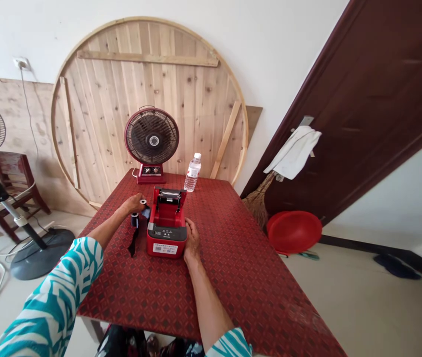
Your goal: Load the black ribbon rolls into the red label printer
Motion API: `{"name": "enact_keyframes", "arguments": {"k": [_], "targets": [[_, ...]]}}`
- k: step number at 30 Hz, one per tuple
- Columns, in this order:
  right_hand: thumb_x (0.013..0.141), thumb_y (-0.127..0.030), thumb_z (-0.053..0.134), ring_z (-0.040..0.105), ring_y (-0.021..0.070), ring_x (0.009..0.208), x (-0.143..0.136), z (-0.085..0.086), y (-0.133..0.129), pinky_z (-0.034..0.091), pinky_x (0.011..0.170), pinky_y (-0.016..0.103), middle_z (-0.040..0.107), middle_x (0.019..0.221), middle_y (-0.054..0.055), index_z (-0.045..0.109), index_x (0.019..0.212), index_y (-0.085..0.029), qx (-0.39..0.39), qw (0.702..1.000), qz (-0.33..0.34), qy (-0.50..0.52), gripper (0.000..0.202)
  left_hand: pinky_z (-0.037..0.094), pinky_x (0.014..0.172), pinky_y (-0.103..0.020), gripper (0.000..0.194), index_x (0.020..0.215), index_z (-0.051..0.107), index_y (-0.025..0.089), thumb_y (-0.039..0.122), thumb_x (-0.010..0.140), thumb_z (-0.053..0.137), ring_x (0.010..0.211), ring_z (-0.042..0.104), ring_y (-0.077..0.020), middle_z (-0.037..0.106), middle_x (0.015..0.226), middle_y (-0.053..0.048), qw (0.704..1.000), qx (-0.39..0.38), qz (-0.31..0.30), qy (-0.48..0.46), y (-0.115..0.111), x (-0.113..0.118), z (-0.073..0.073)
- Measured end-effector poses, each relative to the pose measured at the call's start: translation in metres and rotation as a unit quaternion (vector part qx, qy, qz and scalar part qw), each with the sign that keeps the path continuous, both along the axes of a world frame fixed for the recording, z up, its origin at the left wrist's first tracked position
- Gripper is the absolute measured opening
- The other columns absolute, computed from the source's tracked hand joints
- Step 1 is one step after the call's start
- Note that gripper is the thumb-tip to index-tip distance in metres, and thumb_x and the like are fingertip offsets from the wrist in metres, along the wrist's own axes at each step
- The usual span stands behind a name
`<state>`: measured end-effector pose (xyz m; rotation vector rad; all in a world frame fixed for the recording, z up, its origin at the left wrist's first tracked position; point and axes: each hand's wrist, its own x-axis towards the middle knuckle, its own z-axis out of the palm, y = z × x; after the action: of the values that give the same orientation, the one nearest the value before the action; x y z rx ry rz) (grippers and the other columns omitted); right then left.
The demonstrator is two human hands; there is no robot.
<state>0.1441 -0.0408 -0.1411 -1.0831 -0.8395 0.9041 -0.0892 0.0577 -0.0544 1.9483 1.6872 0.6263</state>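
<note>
A red and black label printer (166, 247) sits on the table with its lid raised, showing a black roller unit inside the lid and an open red bay. My right hand (192, 240) is against its right side, fingers bent along the casing. Left of the printer, my left hand (134, 203) grips a small ribbon roll (145, 210) with a white core end. Just below that hand is a second dark roll (134, 220), from which a black strip (132, 244) trails onto the tabletop. My left fingertips are partly hidden.
The table (233, 277) has a red patterned cover. A red fan (152, 141) and a water bottle (192, 173) stand at its far end. Behind leans a round wooden panel (151, 84). A floor fan (28, 233) is left; a red basin (294, 231) and door (367, 99) are right.
</note>
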Motion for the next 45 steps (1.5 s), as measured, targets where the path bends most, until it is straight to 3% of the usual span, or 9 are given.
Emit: {"name": "enact_keyframes", "arguments": {"k": [8,12,16,19,22,26,33,39,45], "targets": [[0.071,-0.051,0.063,0.065,0.0239,0.101,-0.001,-0.002,0.003,0.048,0.086,0.035,0.075,0.105,0.004,0.071,0.1,-0.022,-0.009,0.999,0.0,0.032,0.041,0.053,0.071,-0.027,0.051,0.121,0.058,0.014,0.021,0.07,0.059,0.086,0.069,-0.0193,0.073,0.098,-0.007,0.988,-0.008,0.037,-0.153,-0.025,-0.025,0.001],[0.072,-0.051,0.062,0.066,0.0226,0.094,-0.002,-0.004,0.004,0.049,0.081,0.034,0.076,0.101,0.004,0.072,0.101,-0.022,-0.009,0.999,0.001,0.038,0.042,0.055,0.078,-0.034,0.046,0.111,0.062,0.015,0.021,0.065,0.059,0.095,0.069,-0.0232,0.074,0.101,-0.007,0.95,-0.041,0.009,-0.309,-0.057,-0.045,-0.014],[0.073,-0.052,0.061,0.066,0.0219,0.091,-0.004,-0.003,0.004,0.05,0.078,0.033,0.075,0.101,0.004,0.072,0.101,-0.022,-0.013,0.999,-0.002,0.031,0.042,0.055,0.083,-0.038,0.045,0.106,0.061,0.017,0.019,0.06,0.063,0.095,0.069,-0.0237,0.075,0.098,-0.006,0.94,-0.07,-0.045,-0.331,-0.077,-0.045,-0.032],[0.072,-0.052,0.061,0.066,0.0216,0.09,-0.005,-0.002,0.003,0.05,0.078,0.033,0.075,0.102,0.004,0.072,0.1,-0.022,-0.016,0.999,-0.005,0.049,0.043,0.055,0.086,-0.038,0.042,0.1,0.061,0.017,0.025,0.06,0.068,0.097,0.068,-0.0248,0.074,0.096,-0.006,0.946,-0.035,-0.034,-0.32,-0.079,-0.041,-0.039],[0.071,-0.052,0.062,0.066,0.0224,0.093,-0.005,-0.001,0.003,0.049,0.08,0.034,0.075,0.102,0.005,0.072,0.1,-0.022,-0.011,0.999,-0.004,0.049,0.043,0.055,0.086,-0.038,0.044,0.099,0.061,0.017,0.038,0.063,0.073,0.097,0.068,-0.0258,0.073,0.097,-0.007,0.95,-0.009,-0.011,-0.313,-0.081,-0.04,-0.034],[0.071,-0.05,0.062,0.066,0.023,0.093,-0.004,-0.001,0.004,0.049,0.081,0.034,0.075,0.1,0.004,0.072,0.1,-0.022,-0.009,0.999,0.003,0.039,0.042,0.054,0.085,-0.036,0.058,0.114,0.06,0.017,0.052,0.07,0.072,0.098,0.068,-0.0251,0.073,0.107,-0.009,0.945,-0.004,-0.053,-0.321,-0.089,-0.033,-0.008],[0.073,-0.048,0.059,0.064,0.0221,0.096,-0.006,-0.003,0.005,0.047,0.084,0.034,0.074,0.102,0.004,0.071,0.099,-0.022,0.024,0.999,-0.006,0.034,0.038,0.047,0.098,-0.033,0.042,0.121,0.067,0.021,0.035,0.081,0.065,0.105,0.064,-0.0217,0.07,0.113,-0.006,0.968,0.122,-0.194,-0.103,-0.086,0.02,0.043],[0.075,-0.048,0.059,0.063,0.0218,0.099,-0.007,-0.007,0.008,0.047,0.088,0.034,0.074,0.104,0.003,0.072,0.1,-0.023,0.029,0.999,0.001,0.024,0.038,0.049,0.089,-0.027,0.036,0.115,0.069,0.023,0.023,0.079,0.068,0.1,0.067,-0.0198,0.074,0.111,-0.003,0.97,0.08,-0.211,0.095,-0.074,0.058,0.053],[0.077,-0.046,0.057,0.063,0.0219,0.1,-0.007,-0.016,0.016,0.047,0.089,0.034,0.074,0.105,0.004,0.073,0.101,-0.024,0.039,0.999,0.002,0.009,0.036,0.049,0.087,-0.03,0.03,0.104,0.074,0.029,0.017,0.076,0.069,0.106,0.069,-0.0255,0.076,0.107,-0.005,0.943,0.018,-0.177,0.281,-0.061,0.082,0.062]]}}
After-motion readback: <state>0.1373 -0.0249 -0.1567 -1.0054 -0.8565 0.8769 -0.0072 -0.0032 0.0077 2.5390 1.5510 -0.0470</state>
